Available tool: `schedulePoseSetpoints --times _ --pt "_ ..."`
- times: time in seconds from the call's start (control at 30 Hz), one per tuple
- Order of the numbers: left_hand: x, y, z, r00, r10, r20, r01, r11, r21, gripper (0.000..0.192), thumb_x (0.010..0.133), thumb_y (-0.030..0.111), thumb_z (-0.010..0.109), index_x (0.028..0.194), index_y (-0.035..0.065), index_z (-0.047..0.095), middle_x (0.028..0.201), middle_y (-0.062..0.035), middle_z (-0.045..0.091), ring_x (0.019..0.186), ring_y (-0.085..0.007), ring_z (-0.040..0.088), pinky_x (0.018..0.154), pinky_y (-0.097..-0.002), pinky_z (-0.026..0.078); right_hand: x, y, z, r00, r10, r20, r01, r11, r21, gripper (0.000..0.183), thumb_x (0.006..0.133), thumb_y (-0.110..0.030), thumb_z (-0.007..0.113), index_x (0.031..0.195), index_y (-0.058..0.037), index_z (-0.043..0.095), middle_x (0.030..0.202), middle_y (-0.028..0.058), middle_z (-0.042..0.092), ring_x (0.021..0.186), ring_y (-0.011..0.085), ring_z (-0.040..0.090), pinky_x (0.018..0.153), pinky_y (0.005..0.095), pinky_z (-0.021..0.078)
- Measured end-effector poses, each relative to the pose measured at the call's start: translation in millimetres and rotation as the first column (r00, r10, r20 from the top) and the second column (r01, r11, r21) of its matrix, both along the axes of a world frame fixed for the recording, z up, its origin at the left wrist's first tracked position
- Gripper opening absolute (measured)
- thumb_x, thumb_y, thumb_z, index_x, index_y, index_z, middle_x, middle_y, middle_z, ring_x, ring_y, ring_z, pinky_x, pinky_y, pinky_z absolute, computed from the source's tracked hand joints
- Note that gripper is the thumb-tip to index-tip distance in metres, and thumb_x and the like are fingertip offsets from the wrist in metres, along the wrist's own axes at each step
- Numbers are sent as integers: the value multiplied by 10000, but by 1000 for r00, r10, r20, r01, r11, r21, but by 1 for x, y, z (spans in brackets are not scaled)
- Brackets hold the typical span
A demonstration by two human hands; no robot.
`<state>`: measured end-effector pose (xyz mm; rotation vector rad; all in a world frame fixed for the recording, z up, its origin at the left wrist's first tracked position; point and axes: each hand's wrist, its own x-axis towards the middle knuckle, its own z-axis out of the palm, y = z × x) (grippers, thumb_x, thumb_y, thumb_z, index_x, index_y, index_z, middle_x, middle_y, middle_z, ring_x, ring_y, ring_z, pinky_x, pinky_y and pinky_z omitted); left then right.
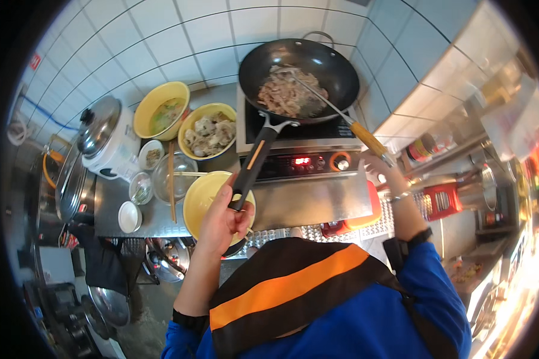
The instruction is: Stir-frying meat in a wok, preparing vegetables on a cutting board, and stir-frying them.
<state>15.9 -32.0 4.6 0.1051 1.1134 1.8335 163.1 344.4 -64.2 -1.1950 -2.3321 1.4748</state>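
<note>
A black wok (346,85) rests on an induction cooker (260,166) and holds browned shredded meat (292,92). My left hand (224,220) is closed about the end of the wok's black handle (256,157), with the thumb on its left side. Beneath that hand lies a yellow bowl (197,197), partly covered by it. A metal wok spatula with a wooden handle (370,140) leans over the wok's near right rim, its blade in the meat. My right hand (382,168) is under the end of this handle, near the cooker's knob (341,161); blur hides whether the fingers grip.
Left of the cooker are a yellow bowl of soup (161,128), a yellow bowl of pale chunks (211,134), small bowls (130,216), chopsticks (172,197) and a lidded white cooker (110,148). Tiled walls (206,27) rise behind and to the right. A red crate (442,201) stands at right.
</note>
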Motion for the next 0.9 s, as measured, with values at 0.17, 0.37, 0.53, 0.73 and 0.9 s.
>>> schedulePoseSetpoints --times 0.17,0.37,0.53,0.73,0.9 --pt "-8 -3 -8 999 -29 19 29 999 -43 454 902 397 344 1255 113 348 846 -101 537 575 -131 533 385 -200 384 -21 -19 111 996 75 -50 -77 997 -26 401 824 -309 543 1057 18 536 810 85 606 634 142 593 491 261 461" --pt "-4 10 -3 999 -38 1 38 999 31 375 896 329 412 1191 98 396 828 -79 543 582 -131 539 385 -205 383 -34 -49 110 880 412 234 -430 487 760 425 769 -161 531 1171 -51 452 876 246 580 695 362 588 652 421 474" --pt "5 16 -5 999 25 -44 -21 996 82 414 882 247 455 1264 123 354 753 -57 513 539 -131 489 393 -224 347 -28 -74 131 877 226 423 -477 513 714 463 735 -146 581 1169 -81 432 806 209 585 721 370 571 670 425 451" --pt "7 19 -4 996 85 14 -86 993 75 460 881 199 462 1306 120 307 700 -34 462 496 -103 432 385 -218 324 -3 -86 208 813 346 467 -581 507 637 437 686 -118 603 1112 -63 524 771 197 599 721 335 589 659 388 454" --pt "7 19 -6 996 72 54 -76 994 79 481 880 194 463 1319 134 278 677 -32 449 488 -103 425 386 -218 320 1 -66 233 917 216 336 -388 684 618 414 675 -89 620 1083 -49 562 799 145 624 703 188 593 667 291 452"
